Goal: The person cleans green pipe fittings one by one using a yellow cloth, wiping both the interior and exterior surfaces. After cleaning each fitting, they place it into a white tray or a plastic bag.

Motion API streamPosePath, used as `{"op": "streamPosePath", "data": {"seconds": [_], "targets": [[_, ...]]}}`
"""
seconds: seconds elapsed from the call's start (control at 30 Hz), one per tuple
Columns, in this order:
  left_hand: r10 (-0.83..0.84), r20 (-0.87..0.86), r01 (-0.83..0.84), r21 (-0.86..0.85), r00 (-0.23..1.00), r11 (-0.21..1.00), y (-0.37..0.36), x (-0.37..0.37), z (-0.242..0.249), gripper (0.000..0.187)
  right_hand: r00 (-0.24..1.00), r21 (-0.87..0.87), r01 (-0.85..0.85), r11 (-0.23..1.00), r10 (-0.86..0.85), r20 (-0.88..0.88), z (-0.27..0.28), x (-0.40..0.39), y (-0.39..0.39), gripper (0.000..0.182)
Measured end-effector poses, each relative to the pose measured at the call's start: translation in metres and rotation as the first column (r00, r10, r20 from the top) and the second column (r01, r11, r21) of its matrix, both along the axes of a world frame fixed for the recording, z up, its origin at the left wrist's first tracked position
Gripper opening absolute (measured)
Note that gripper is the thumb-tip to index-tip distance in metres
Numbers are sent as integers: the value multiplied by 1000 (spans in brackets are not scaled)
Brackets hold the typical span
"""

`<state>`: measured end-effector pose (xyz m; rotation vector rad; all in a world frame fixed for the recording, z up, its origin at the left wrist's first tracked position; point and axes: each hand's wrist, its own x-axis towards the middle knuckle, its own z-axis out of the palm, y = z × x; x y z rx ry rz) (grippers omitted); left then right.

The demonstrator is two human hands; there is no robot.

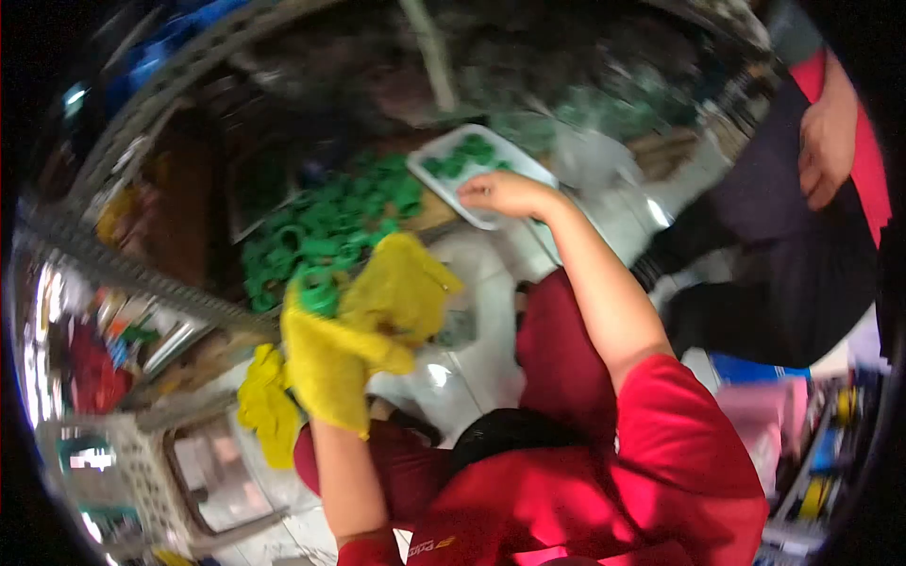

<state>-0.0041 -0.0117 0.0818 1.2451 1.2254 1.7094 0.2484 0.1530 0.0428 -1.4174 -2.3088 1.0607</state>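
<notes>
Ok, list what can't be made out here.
All in the head view:
- Left hand's fingers: covered by the yellow cloth.
- Anything in the fingertips of the right hand: too small and blurred.
- Number and exact shape of the green pieces: blurred, overlapping.
- Rest of the other person: cut off by the view's edge.
- Full lettering on the red shirt: too small and blurred.

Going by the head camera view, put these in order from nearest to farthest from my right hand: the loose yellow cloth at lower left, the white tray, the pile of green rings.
From your right hand:
1. White tray, right at the hand.
2. Pile of green rings, to the left.
3. Loose yellow cloth, farther left and lower down.
</notes>
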Motion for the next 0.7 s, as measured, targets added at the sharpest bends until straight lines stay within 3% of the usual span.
{"op": "streamPosePath", "data": {"seconds": [0.07, 0.1, 0.13, 0.2, 0.23, 0.27, 0.33, 0.43, 0.47, 0.53, 0.57, 0.63, 0.67, 0.7], "targets": [[-130, 337, 171, -94, 932, 981, 10, -12, -13, 30, 974, -103, 225, 969, -219, 65, -10, 46, 2, 35], [-146, 350, 191, -98, 925, 977, 11, -11, -12, 30, 938, -176, 322, 930, -288, 195, -21, 70, 3, 34], [-133, 244, 167, -123, 961, 978, 10, -10, -9, 31, 885, -240, 419, 876, -335, 323, -37, 95, -1, 32], [-121, 22, 123, -161, 992, 979, 7, -7, 2, 34, 733, -133, 200, 971, -58, 678, -108, 170, -22, 30], [-122, -90, 105, -179, 988, 978, 6, -4, 9, 37, 713, -240, 572, 784, -331, 618, -141, 204, -44, 36], [-124, -201, 85, -191, 972, 978, 4, -2, 16, 39, 570, -350, 819, 454, -577, 585, -172, 230, -71, 41], [-107, -425, 32, -179, 899, 983, 0, 2, 30, 44, 335, -316, 933, 173, -738, 586, -229, 272, -115, 36], [-66, -725, -45, -133, 686, 990, -3, 5, 41, 53, 200, -443, 895, 56, -937, 285, -209, 254, -163, 33], [-81, -725, -32, -140, 684, 990, -1, 5, 36, 53, 136, -465, 886, 6, -960, 246, -245, 269, -168, 30], [18, -901, 19, 29, 434, 999, 3, 4, 26, 47, -55, -455, 878, -151, -975, 217, -236, 260, -178, 30], [8, -902, 33, 25, 431, 999, 3, 9, 29, 47, -68, -457, 874, -165, -973, 221, -237, 266, -184, 30], [76, -972, 115, 104, 223, 988, 2, 17, 37, 44, -127, -493, 847, -198, -976, 175, -249, 291, -197, 24], [71, -973, 123, 100, 220, 987, 3, 18, 36, 44, -34, -440, 884, -154, -963, 268, -288, 332, -211, 22], [44, -950, 123, 86, 310, 989, 4, 18, 34, 43, 56, -391, 915, -98, -930, 364, -324, 365, -222, 19]]}}
